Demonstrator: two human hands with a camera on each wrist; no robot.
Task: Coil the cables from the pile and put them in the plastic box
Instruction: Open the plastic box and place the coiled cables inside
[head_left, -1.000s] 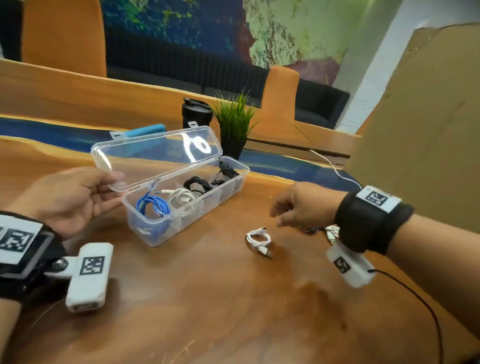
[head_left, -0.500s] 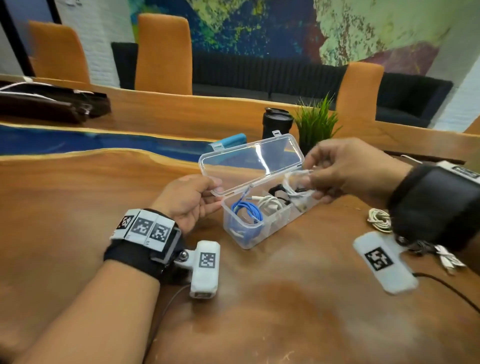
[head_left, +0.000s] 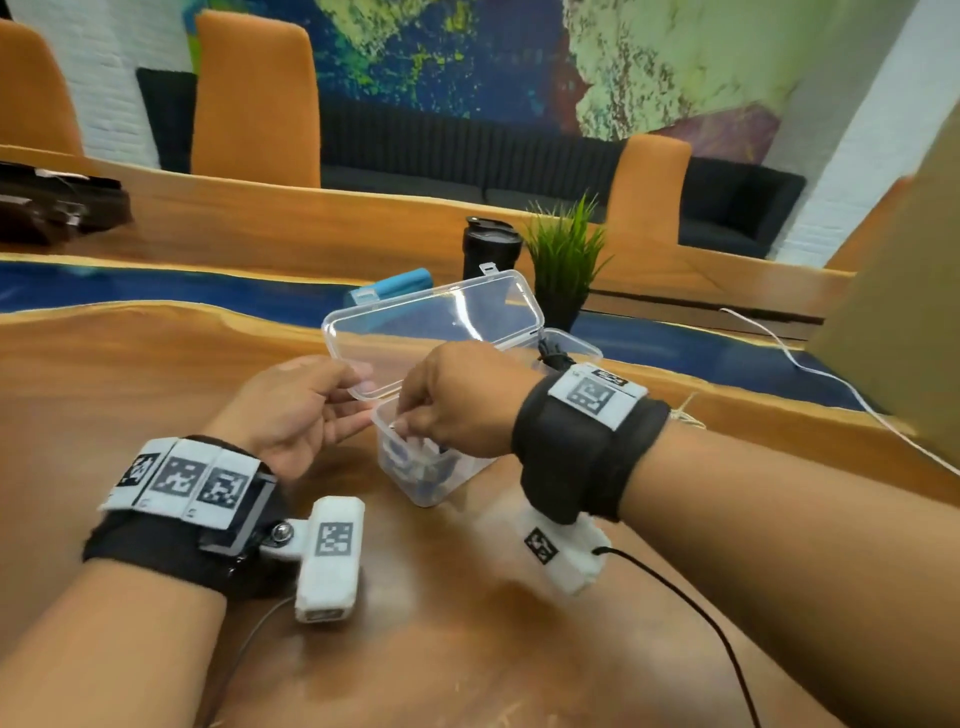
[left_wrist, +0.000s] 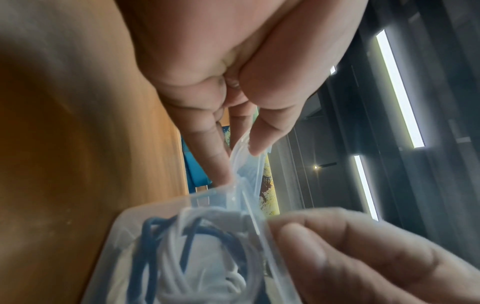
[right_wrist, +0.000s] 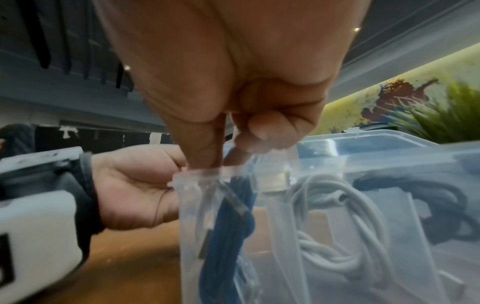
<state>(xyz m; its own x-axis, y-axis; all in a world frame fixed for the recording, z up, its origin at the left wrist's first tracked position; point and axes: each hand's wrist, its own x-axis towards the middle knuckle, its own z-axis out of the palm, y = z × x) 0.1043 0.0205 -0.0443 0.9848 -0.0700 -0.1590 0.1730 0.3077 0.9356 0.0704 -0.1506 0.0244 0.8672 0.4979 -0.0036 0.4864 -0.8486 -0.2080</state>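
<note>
While our left hand (head_left: 291, 410) pinches the lid (head_left: 436, 322), our right hand (head_left: 457, 400) tucks a white cable (left_wrist: 207, 257) into the plastic box (head_left: 441, 483) beside the blue cable (right_wrist: 228, 236); remaining pile unseen.

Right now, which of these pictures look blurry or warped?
Head view: sharp centre, edges bowed by the wide lens. Left wrist view: plastic box and right hand smeared, close up. Right wrist view: cables soft behind the box's cloudy wall.

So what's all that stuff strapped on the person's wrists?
Both forearms are bare. Each wrist wears a wide black band topped with white tags printed in black square codes. A small white camera block hangs from each, trailing a thin dark cable.
</note>
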